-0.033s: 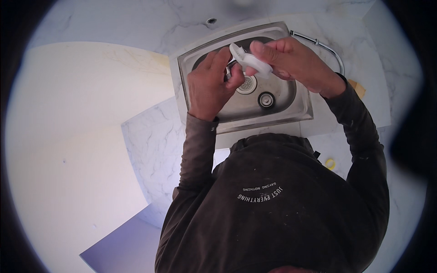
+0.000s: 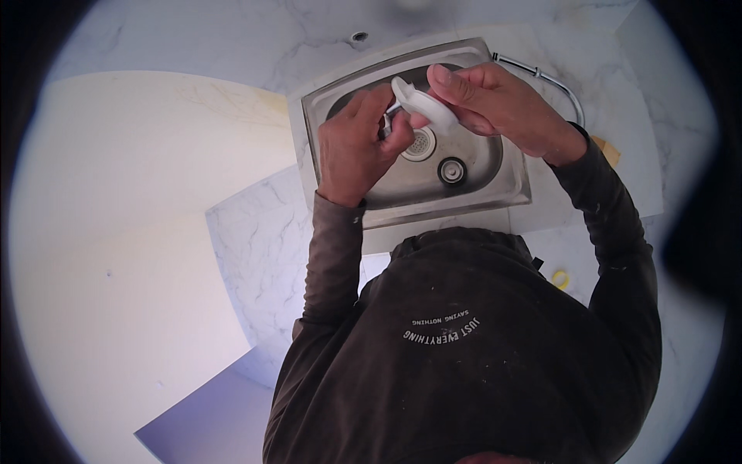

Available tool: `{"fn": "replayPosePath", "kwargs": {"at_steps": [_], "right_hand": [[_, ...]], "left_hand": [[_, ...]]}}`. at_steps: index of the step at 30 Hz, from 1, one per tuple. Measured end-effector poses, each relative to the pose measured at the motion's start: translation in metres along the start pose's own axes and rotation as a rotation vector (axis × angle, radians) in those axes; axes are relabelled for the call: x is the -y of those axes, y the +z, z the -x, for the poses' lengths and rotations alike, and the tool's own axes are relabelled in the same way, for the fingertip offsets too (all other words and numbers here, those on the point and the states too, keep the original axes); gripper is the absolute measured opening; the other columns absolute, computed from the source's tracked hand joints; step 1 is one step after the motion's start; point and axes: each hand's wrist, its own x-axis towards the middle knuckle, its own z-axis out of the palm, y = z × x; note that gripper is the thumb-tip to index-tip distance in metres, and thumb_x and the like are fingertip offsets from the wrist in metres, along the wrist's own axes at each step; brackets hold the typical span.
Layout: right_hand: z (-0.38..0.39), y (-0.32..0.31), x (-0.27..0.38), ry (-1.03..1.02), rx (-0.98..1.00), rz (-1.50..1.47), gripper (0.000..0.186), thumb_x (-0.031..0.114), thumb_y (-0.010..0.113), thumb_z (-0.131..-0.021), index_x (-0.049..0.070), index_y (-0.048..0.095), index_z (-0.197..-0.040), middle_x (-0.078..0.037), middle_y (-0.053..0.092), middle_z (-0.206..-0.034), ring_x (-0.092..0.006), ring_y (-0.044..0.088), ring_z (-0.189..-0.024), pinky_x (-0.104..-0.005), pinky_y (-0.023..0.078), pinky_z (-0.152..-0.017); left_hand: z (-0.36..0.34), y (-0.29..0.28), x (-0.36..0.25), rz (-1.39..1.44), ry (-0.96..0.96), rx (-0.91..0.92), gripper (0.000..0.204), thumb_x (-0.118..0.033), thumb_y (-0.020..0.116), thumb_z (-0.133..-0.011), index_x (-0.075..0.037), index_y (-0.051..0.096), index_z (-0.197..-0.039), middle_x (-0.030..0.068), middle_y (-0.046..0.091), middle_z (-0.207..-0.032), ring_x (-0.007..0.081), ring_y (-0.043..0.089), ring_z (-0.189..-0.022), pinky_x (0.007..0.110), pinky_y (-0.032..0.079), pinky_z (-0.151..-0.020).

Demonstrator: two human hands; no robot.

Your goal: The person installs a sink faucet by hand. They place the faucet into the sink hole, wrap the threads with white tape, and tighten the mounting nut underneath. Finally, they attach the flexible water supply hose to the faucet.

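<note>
over a small square stainless steel sink (image 2: pixel 495 182) set in a white marble-patterned counter (image 2: pixel 255 255), both of the person's hands meet above the basin. the right hand (image 2: pixel 498 104) holds a white round plastic disc-shaped part (image 2: pixel 425 104) by its rim, thumb lying across the top and the other fingers curled beneath, so the disc sits tilted between the two hands, above the far left part of the basin. the left hand (image 2: pixel 359 143) is curled with thumb and fingertips pressed together on a small silvery metal piece (image 2: pixel 389 116) that sticks out just beside the disc's left edge; whether that piece joins the disc cannot be told, since the fingers hide the meeting point. below the hands, on the sink floor, lie a round perforated metal drain strainer (image 2: pixel 421 145) and, just to its right, a smaller dark round drain hole with a metal ring (image 2: pixel 452 170). a thin curved chrome hose (image 2: pixel 553 81) runs along the counter past the sink's far right corner. near the person's right elbow a small yellow ring-shaped object (image 2: pixel 560 278) lies on the counter. both forearms wear dark long sleeves.
</note>
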Motion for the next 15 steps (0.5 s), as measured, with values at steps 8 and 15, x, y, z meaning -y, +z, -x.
{"fn": "replayPosePath", "kwargs": {"at_steps": [8, 15], "right_hand": [[-0.015, -0.01, 0.017, -0.673, 0.122, 0.774, 0.025, 0.006, 0.059, -0.09, 0.006, 0.068, -0.114, -0.007, 0.054, -0.078, -0.0247, 0.057, -0.069, -0.0376, 0.043, -0.063], [-0.02, -0.007, 0.029, -0.791, 0.071, 1.107, 0.022, 0.014, 0.066, -0.087, 0.014, 0.069, -0.108, -0.006, 0.06, -0.09, -0.0295, 0.062, -0.075, -0.0425, 0.049, -0.069]], "left_hand": [[0.015, -0.014, -0.004, 0.838, -0.31, 0.455, 0.023, -0.012, 0.064, -0.093, -0.002, 0.066, -0.114, -0.0043, 0.062, -0.087, 0.0041, 0.051, -0.077, 0.023, 0.044, -0.067], [0.018, -0.023, -0.006, 1.113, -0.462, 0.547, 0.022, -0.013, 0.063, -0.099, -0.001, 0.067, -0.117, -0.0045, 0.064, -0.094, 0.0022, 0.051, -0.082, 0.022, 0.044, -0.072]]}}
